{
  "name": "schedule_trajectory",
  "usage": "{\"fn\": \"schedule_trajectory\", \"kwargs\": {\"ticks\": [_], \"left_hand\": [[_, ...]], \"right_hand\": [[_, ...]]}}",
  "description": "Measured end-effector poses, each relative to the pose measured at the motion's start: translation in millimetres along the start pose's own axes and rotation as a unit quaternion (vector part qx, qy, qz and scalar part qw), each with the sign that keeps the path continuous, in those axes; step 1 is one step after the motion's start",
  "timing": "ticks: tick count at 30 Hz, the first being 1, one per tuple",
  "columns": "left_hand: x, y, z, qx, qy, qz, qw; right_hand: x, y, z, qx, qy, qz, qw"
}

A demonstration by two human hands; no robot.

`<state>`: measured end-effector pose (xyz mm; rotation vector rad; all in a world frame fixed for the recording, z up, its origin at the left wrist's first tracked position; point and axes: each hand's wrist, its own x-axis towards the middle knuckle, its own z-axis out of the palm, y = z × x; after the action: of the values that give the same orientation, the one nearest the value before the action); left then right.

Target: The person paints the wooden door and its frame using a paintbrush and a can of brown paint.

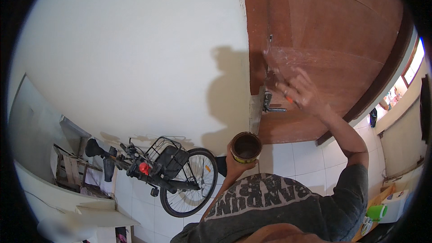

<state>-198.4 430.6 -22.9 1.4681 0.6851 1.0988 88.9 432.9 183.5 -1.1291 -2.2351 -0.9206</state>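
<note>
My left hand (235, 165) grips a small round tin can (246, 147), open at the top, dark inside, with a yellow band around its side, held at chest height. My right hand (300, 91) is raised against the brown wooden door (333, 31) and is blurred; it holds a small tool with an orange part (290, 101), whose working end I cannot make out. The hand is just right of the metal door handle (272, 106). A whitish smeared patch (306, 58) covers the door above the hand.
A white wall (135, 54) fills the left. A black bicycle (166, 171) with a front basket leans by it on white floor tiles (297, 157). Wooden crate and clutter (72, 171) sit far left. A green cup (377, 211) stands at lower right.
</note>
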Motion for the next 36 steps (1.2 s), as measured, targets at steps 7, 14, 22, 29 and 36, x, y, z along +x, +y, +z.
{"fn": "schedule_trajectory", "kwargs": {"ticks": [7,14,22,29,36], "left_hand": [[-4,5,3,0.028,0.001,0.011,1.000],[-4,0,17,0.009,0.012,0.009,1.000],[-13,1,24,0.020,0.024,-0.012,0.999],[-10,12,31,0.053,0.033,0.000,0.998],[-8,11,32,0.028,0.034,-0.006,0.999]], "right_hand": [[35,17,-41,0.114,0.005,0.084,0.990],[54,53,-41,0.048,0.213,0.076,0.973],[-44,5,15,0.143,-0.007,0.029,0.989],[9,45,-27,0.194,0.052,0.114,0.973],[54,59,-50,-0.006,0.173,0.014,0.985]]}}
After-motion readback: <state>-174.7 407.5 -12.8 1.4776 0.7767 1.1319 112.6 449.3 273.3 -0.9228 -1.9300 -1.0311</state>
